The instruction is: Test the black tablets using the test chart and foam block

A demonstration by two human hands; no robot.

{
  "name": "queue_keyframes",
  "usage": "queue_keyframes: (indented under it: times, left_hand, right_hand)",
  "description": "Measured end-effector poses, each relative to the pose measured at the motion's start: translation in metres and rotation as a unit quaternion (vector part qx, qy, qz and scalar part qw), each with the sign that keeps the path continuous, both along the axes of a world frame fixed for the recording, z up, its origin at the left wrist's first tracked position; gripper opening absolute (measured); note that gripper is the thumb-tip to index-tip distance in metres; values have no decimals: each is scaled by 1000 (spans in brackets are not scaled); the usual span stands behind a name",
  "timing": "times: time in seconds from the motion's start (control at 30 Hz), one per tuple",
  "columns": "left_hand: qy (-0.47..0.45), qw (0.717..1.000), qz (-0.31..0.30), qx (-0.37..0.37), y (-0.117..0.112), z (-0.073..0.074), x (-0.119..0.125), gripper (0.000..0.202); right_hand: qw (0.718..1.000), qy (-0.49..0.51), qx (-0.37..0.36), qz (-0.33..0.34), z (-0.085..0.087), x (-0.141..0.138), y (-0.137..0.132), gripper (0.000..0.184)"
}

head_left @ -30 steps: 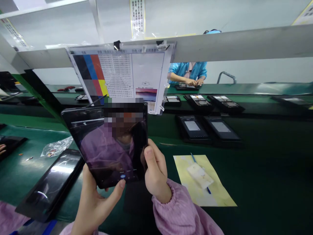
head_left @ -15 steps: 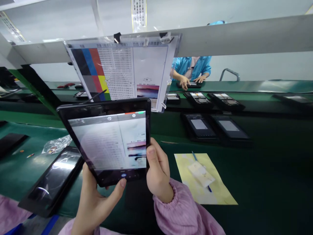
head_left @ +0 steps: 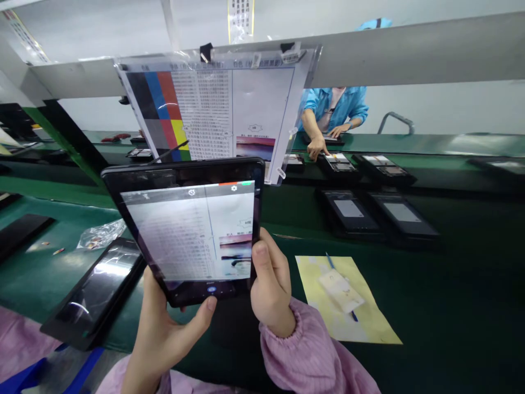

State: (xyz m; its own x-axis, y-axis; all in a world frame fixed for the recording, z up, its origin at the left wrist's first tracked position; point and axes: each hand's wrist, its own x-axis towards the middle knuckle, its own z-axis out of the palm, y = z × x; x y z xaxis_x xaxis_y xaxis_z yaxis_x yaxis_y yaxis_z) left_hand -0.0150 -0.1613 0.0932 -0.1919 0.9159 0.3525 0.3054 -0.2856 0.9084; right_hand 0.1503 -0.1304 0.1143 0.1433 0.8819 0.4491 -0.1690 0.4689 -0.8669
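Note:
I hold a black tablet (head_left: 184, 219) up in both hands, its lit screen showing a camera picture of the chart beyond it. My left hand (head_left: 164, 334) cups the tablet's lower edge, with the thumb reaching up to the bottom of the screen. My right hand (head_left: 270, 284) grips the right edge, thumb pressed on the bezel. A laminated test chart (head_left: 221, 115) with colour bars, fine text and a small sunset picture hangs from a white rail (head_left: 410, 49) just behind the tablet.
A second dark tablet (head_left: 94, 290) lies at my left on the green bench (head_left: 451, 306). At right lies a yellow sheet (head_left: 369, 323) with a white card and blue pen. Several boxed tablets (head_left: 348, 210) sit on the belt, where a person in blue (head_left: 332, 109) reaches.
The tablet's screen went from a dark reflective view to a bright camera image of the chart. My view shifted slightly left. The person in blue stretched an arm down to a tablet.

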Motion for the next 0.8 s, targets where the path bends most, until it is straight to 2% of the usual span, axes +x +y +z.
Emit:
queue_keyframes:
  times: [0.27,0.43,0.53,0.67,0.8]
  left_hand:
    - [2,999,-19,27,5,-13,-14,67]
    - [-30,997,-74,-18,1,-28,-35,82]
    - [-60,994,-75,-51,-2,-34,-46,83]
    - [-50,995,-55,-66,-2,-29,-47,85]
    - [-21,998,-47,-44,-2,-21,-42,81]
  right_hand:
    - [1000,-14,-19,-14,-2,1,0,52]
    - [1000,-18,-17,-16,-1,1,0,53]
    - [1000,-15,-16,-13,-1,1,0,51]
    - [999,-13,-27,-11,-2,1,1,53]
    - [1000,-8,-26,-13,-1,0,1,52]
